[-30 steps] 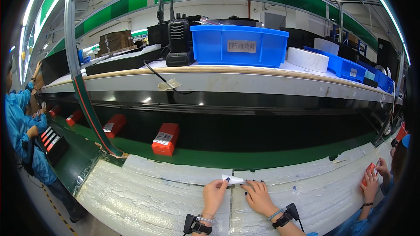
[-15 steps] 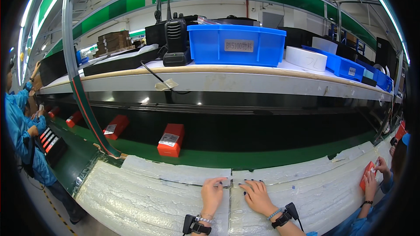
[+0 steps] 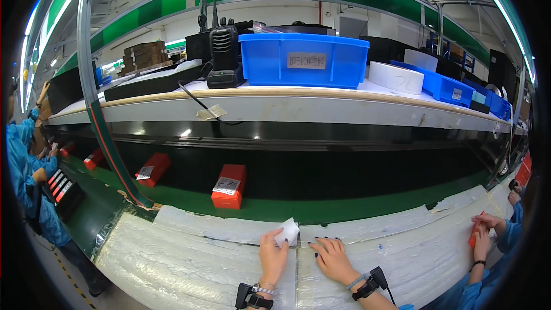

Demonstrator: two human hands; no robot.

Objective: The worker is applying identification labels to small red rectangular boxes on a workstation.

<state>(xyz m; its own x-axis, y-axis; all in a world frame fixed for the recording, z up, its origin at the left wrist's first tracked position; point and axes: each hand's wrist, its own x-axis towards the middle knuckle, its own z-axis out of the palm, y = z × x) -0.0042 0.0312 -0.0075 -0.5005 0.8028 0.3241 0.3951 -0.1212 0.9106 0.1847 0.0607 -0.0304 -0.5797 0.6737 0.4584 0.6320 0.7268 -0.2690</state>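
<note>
A small white piece of thin sheet (image 3: 288, 232), perhaps paper or tissue, stands up between the fingers of my left hand (image 3: 274, 255). Those fingers are closed on it, over the seam of the padded worktop near its far edge. My right hand (image 3: 333, 258) rests just right of the seam, palm down, fingers spread, holding nothing. Both hands are on the plastic-covered white worktop (image 3: 195, 258). Each wrist wears a beaded bracelet and a black strap with a small device.
Beyond the worktop runs a green conveyor belt (image 3: 275, 213) carrying red boxes (image 3: 229, 186) with white labels. Above it, a shelf (image 3: 298, 106) holds a blue bin (image 3: 304, 60), a two-way radio (image 3: 224, 57) and a tape roll (image 3: 396, 77). Co-workers stand left and right; one handles a red box (image 3: 474, 233).
My left hand has tilted the white sheet up, so more of it shows. My right hand stays flat. The nearest red box on the belt sits slightly further right, and the view has shifted a little.
</note>
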